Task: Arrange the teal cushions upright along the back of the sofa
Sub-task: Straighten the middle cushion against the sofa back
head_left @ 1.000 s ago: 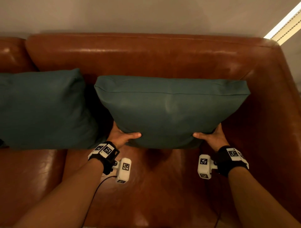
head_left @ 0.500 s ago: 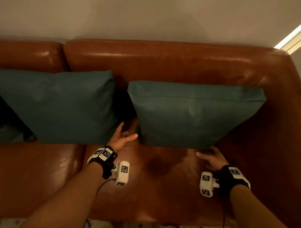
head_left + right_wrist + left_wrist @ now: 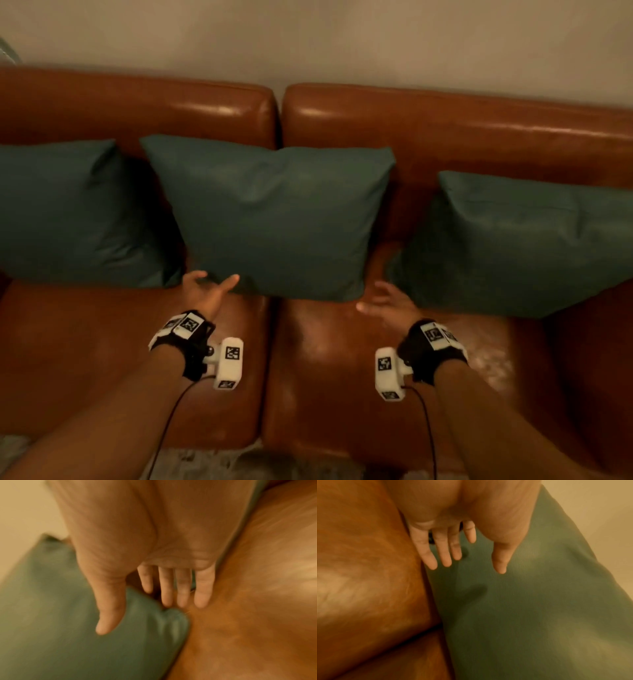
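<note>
Your left hand [image 3: 205, 291] and right hand [image 3: 387, 301] were both spread-fingered, holding nothing, flanking the middle teal cushion [image 3: 277, 219] upright on the leather sofa [image 3: 445, 137].

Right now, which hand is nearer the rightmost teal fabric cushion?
Right. The right hand sits open just beside the rightmost teal fabric cushion's lower-left corner; the left hand is across the middle cushion.
</note>
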`<state>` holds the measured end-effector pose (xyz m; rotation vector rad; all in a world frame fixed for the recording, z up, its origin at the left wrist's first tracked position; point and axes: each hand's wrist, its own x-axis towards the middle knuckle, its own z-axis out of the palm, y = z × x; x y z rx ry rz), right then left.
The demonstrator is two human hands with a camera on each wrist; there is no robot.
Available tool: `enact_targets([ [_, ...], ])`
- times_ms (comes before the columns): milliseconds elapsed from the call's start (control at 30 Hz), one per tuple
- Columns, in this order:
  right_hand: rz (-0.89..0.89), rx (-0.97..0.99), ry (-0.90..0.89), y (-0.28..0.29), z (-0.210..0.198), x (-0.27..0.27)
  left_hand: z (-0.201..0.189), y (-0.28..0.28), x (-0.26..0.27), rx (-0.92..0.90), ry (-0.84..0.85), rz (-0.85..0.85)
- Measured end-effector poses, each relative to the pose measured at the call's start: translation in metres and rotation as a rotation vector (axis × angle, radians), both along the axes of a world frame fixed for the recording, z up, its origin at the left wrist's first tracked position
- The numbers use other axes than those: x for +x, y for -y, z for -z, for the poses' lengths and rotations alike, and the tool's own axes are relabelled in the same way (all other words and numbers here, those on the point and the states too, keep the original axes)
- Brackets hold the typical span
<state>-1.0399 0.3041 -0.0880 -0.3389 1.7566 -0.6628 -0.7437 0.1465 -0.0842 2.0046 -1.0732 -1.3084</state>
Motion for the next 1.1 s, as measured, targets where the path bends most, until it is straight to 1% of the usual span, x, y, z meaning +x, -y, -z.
enact_targets([
  [33, 0.043, -0.052, -0.013, 0.017, -0.001, 0.015, -0.003, 0.015, 0.012, 0.004, -0.002, 0.021],
  [100, 0.136, -0.160, -0.080, 0.050, -0.003, 0.036, -0.009, 0.044, 0.031, 0.028, -0.067, 0.059],
  [167, 0.171, -0.191, -0.187, 0.073, -0.006, 0.038, -0.016, 0.067, 0.035, 0.056, -0.108, 0.101],
  [233, 0.201, -0.181, -0.233, 0.093, -0.001, 0.034, -0.021, 0.092, 0.038, 0.081, -0.158, 0.176],
  [300, 0.243, -0.168, -0.199, 0.104, 0.020, 0.020, -0.020, 0.112, 0.039, 0.103, -0.180, 0.243],
  [400, 0.334, -0.161, -0.043, 0.113, 0.007, 0.023, -0.017, 0.130, 0.038, 0.148, -0.223, 0.285],
  [433, 0.333, -0.167, 0.008, 0.115, 0.002, 0.025, -0.016, 0.133, 0.037, 0.154, -0.233, 0.279],
  [500, 0.347, -0.202, 0.051, 0.115, 0.002, 0.028, -0.015, 0.131, 0.037, 0.147, -0.242, 0.277],
  [600, 0.389, -0.281, 0.048, 0.103, 0.001, 0.039, -0.012, 0.119, 0.041, 0.096, -0.260, 0.254],
  [633, 0.393, -0.299, 0.034, 0.098, -0.001, 0.042, -0.012, 0.115, 0.042, 0.077, -0.269, 0.252],
  [800, 0.356, -0.343, -0.157, 0.086, -0.006, 0.036, -0.012, 0.108, 0.039, 0.037, -0.311, 0.271],
  [1000, 0.276, -0.253, -0.116, 0.100, 0.008, 0.025, 0.003, 0.113, 0.029, 0.068, -0.259, 0.219],
  [1100, 0.271, -0.237, -0.149, 0.107, 0.015, 0.017, 0.007, 0.123, 0.024, 0.063, -0.251, 0.161],
])
